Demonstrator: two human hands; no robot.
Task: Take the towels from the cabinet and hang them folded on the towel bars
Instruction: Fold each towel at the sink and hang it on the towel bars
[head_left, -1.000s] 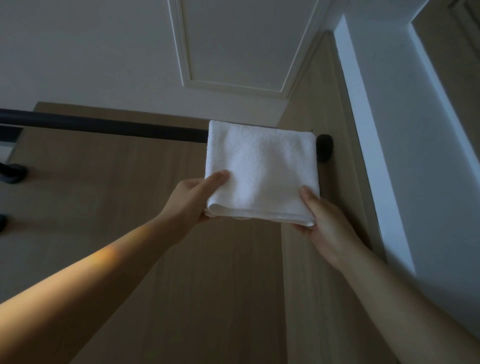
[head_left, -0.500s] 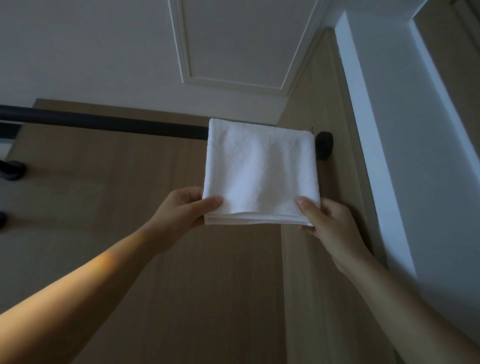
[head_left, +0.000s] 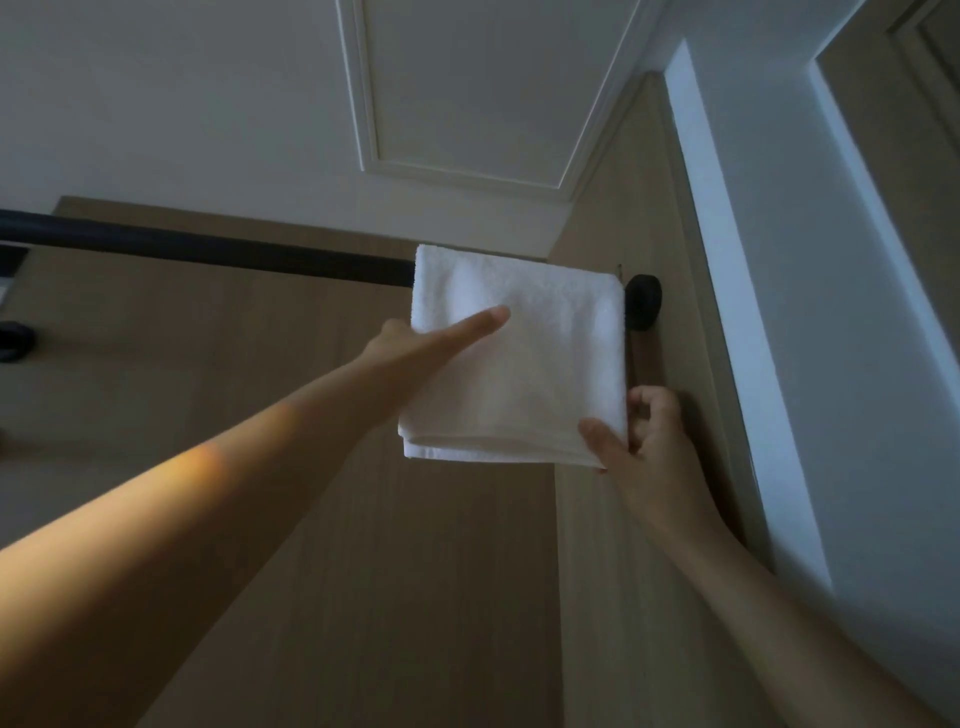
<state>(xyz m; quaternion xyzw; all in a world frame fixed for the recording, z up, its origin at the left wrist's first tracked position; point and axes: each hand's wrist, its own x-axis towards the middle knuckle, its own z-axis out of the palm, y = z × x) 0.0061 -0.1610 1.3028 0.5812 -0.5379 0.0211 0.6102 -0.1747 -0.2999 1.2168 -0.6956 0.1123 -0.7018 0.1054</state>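
A folded white towel (head_left: 540, 364) hangs over the right end of a black towel bar (head_left: 208, 249), close to the bar's round black wall mount (head_left: 644, 301). My left hand (head_left: 415, 345) is up at the towel's left edge, its thumb lying straight across the front of the cloth; its other fingers are hidden behind the towel. My right hand (head_left: 639, 447) pinches the towel's lower right corner between thumb and fingers.
The bar runs across a light wooden panel (head_left: 260, 467). A second wooden panel (head_left: 623, 571) meets it at the corner on the right, next to a white door frame (head_left: 727, 312). A dark fitting (head_left: 13, 340) sits at the far left.
My left hand left the towel's lower left corner and rose along its left edge, thumb now stretched over the front. My right hand stayed at the lower right corner.
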